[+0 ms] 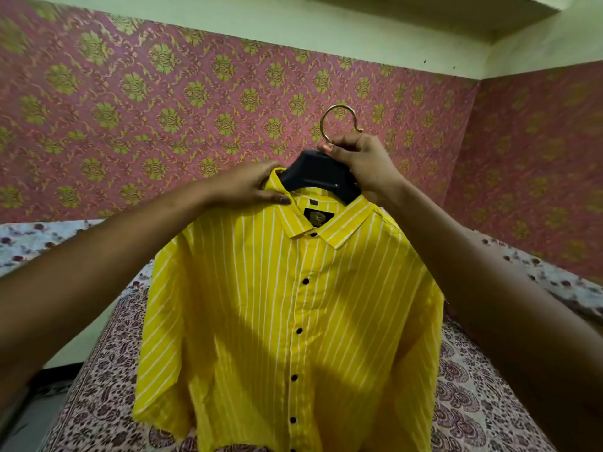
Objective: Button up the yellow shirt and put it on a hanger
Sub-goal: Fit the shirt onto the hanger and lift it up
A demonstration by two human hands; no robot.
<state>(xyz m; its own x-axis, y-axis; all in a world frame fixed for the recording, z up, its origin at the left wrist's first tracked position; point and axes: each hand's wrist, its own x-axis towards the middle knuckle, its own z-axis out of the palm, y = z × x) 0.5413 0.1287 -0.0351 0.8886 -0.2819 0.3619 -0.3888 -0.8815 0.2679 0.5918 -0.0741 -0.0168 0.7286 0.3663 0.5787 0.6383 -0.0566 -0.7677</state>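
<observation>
The lower hem of the yellow, white-striped cotton shirt runs off the bottom edge, so its full length is out of view. Most of the broad black plastic hanger is buried inside the shirt's shoulders; only its middle hump shows, above the open collar. The base of the hanger's curved gold metal hook is covered by fingers.

Inside the collar, at the back of the shirt's neck, sits a square black label with a gold emblem. Any lettering on it is too small to read. Small dark round buttons are fastened down the shirt's front as far as it shows.

Both bare forearms reach forward and up, one at each side of the shirt. The left hand grips the collar at the shirt's left shoulder, thumb laid across the front of the cloth and fingers tucked behind it. The right hand is curled round the hanger's top, directly above the shirt's collar and just under the hook.

The shirt hangs on the hanger, held up in the air, front facing the camera. Below and behind the shirt lies a maroon paisley-printed bed cover. Behind the shirt stands pink wallpaper with green floral medallions.
</observation>
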